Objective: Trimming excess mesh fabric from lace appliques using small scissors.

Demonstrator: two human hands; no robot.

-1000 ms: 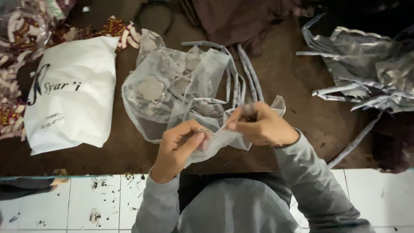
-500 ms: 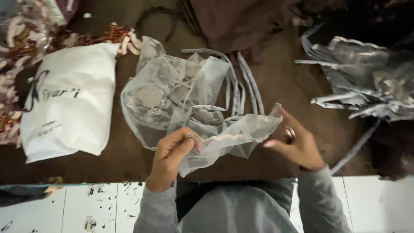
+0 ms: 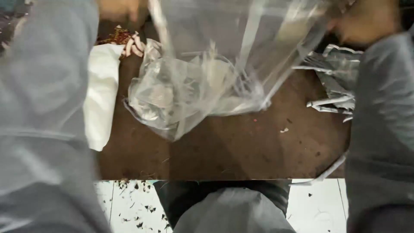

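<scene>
Above the brown table [image 3: 224, 151], clear plastic bag [image 3: 241, 39] stretched left-right, left hand [image 3: 118, 8] and right hand [image 3: 366, 21] clamped on its ends.

Clear bag [image 3: 241, 39]: thin glossy plastic film, creased. Worktop [image 3: 224, 151]: brown, matt, rough. White bag [image 3: 101, 95]: smooth matt plastic. Sleeves [image 3: 43, 108]: grey cloth.

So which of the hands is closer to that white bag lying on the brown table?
The left. The left hand, at the top edge, is raised above the white bag. The right hand is far across at the top right, past the clear plastic bag.
</scene>
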